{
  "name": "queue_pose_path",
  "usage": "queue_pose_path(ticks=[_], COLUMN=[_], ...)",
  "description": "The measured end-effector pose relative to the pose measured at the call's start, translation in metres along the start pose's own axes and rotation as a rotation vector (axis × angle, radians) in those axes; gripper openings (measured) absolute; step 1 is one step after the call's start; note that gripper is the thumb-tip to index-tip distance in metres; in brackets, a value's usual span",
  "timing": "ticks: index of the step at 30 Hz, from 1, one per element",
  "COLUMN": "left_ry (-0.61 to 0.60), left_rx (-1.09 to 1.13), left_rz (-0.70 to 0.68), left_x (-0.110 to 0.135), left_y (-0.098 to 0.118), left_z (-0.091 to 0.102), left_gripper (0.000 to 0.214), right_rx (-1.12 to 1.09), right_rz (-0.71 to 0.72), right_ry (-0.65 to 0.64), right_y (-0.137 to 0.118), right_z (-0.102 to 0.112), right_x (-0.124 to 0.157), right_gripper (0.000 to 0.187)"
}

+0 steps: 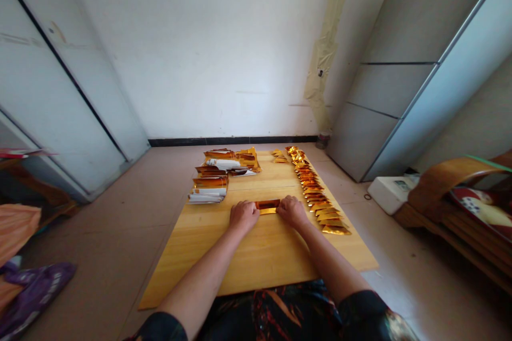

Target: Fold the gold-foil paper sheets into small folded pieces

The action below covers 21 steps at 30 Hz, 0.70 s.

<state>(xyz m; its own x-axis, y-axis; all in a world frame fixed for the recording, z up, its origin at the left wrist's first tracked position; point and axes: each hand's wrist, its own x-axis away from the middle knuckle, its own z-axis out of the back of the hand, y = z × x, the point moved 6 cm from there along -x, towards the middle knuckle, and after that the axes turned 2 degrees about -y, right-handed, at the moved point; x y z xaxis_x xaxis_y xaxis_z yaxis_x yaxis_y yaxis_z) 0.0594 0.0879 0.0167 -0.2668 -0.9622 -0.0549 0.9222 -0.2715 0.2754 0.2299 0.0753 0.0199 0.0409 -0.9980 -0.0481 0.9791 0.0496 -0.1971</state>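
Observation:
A strip of shiny gold foil paper (268, 205), with a fold running along its length, lies across the wooden table in front of me. My left hand (244, 216) grips its left end, fingers closed. At the right end, my right hand (293, 211) is closed on the same paper. Just beyond my right hand runs a long row of folded gold paper pieces (316, 192) along the table's right side. To the far left of my hands are stacks of loose foil sheets (210, 181), some showing white backs.
The wooden table (256, 266) stands on a tiled floor before a white wall. A few small folded gold pieces (279, 156) sit at its far edge. A refrigerator (368, 101), a white box (390, 194) and a wooden seat (452, 213) are on the right. A purple bag (38, 293) lies left.

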Motion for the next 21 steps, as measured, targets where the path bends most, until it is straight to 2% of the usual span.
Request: queue_pose_path(ticks=[7,21], left_ry=[-0.113,-0.134], left_rx=[-0.081,-0.095], left_rz=[0.041,0.081], left_x=[-0.0072,-0.0050], left_y=[0.0019,0.0079], left_z=[-0.0022,-0.0019], left_gripper=[0.025,0.030], right_rx=[0.035,0.070], right_rz=[-0.028,-0.065], right_ry=[-0.035,-0.038], right_y=[-0.0003,-0.0007], right_z=[0.0000,-0.0057], right_x=[-0.0036,-0.0074], right_gripper=[0.021,0.023])
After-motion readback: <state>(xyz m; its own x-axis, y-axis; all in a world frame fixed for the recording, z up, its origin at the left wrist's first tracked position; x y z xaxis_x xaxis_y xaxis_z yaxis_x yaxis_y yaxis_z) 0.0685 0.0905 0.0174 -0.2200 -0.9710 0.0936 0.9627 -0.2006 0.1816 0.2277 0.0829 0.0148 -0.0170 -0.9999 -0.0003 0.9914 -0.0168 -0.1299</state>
